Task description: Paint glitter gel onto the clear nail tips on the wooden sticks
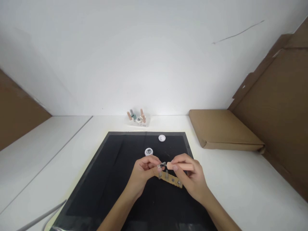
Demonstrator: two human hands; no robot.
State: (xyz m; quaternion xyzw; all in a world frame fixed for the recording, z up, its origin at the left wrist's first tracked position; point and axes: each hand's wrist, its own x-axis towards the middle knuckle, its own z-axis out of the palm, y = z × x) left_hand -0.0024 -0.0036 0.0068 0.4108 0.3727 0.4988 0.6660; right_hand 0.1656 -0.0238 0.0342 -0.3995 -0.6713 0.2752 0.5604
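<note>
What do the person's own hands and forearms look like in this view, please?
The left hand and right hand are both bare, without gloves, and no rings show. The left forearm and right forearm are uncovered as far as the picture reaches, with no sleeve, watch or bracelet visible. The fingernails are too small to judge.

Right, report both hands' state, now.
Left hand: closed, fingertips pinching a clear piece.
Right hand: closed, holding a brush.
</note>
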